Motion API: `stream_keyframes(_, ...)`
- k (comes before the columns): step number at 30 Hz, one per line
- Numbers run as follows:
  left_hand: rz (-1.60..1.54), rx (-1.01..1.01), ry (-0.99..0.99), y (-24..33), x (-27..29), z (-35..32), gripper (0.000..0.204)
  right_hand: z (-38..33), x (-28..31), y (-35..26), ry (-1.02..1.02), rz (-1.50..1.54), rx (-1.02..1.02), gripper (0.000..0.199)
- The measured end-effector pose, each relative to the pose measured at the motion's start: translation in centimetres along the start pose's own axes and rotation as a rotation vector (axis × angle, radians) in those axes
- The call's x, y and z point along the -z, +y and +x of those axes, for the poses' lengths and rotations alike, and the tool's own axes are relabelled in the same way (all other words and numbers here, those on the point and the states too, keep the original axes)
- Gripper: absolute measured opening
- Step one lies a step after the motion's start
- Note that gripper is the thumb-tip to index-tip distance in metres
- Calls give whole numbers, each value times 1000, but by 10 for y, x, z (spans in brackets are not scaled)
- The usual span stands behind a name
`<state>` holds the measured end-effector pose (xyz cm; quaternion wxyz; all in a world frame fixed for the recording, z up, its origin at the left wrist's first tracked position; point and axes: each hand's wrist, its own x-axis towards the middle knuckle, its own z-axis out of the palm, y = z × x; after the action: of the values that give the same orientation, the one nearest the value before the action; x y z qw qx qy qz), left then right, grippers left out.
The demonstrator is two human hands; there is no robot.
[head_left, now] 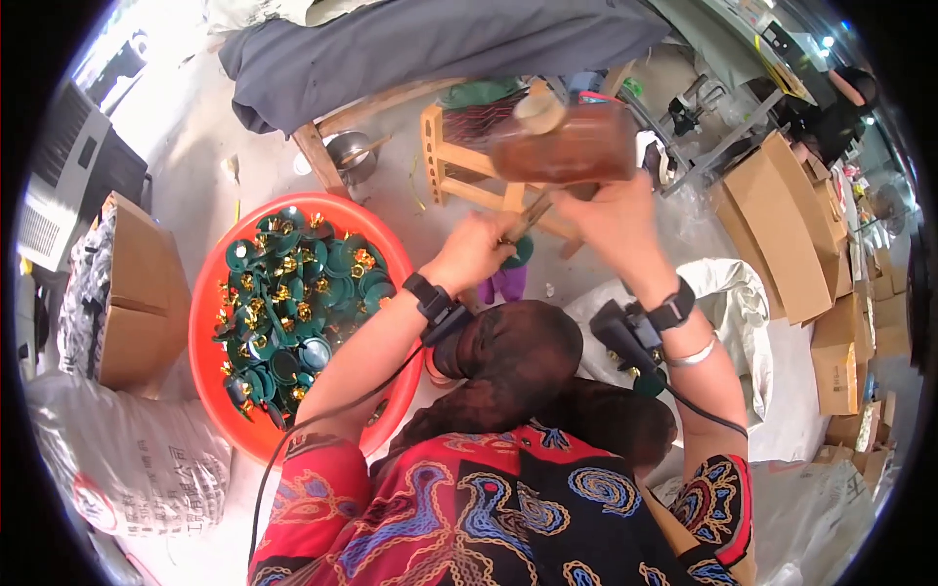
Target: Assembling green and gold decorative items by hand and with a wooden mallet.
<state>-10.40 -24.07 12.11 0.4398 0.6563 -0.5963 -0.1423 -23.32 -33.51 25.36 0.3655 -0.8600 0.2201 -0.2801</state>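
Both hands' fingers [596, 210] closed around a brown bottle [567, 146].

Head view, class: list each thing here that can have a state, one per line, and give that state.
Red basin: full of green and gold parts.
Brown bottle: held tipped on its side.
Left hand: closed on a thin tool.
Right hand: gripping the brown bottle.
Cardboard box: closed.

Glossy red plastic basin [210, 293], bare wooden stool [459, 166], matt cardboard boxes [782, 225].

Pale floor [195, 166], red basin [210, 293], cardboard boxes [782, 225], wooden stool [459, 166]
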Motion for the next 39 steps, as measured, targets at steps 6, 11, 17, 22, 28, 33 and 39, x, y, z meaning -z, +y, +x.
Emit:
stream_keyframes(6,-20,-23,-121,46,5,36,29,-23,96,-57,575,-410,193,32)
stream_keyframes(11,-304,-474,-185,97,-41,80,43,-34,122,-90,730,-386,454,19)
stream_keyframes(17,-114,-63,-19,25,34,52,33,-68,106,-42,647,-233,321,49)
stream_keyframes(22,358,355,394,-110,122,-74,22,-76,55,-21,656,-260,136,76)
stream_keyframes(28,478,607,63,-155,81,-170,26,-61,18,-6,512,60,-1,82)
stream_keyframes(33,596,715,39,-186,18,-178,31,-58,6,-3,444,90,-33,75)
stream_keyframes(39,289,857,-100,-211,26,-175,20,-64,5,6,433,150,-73,39)
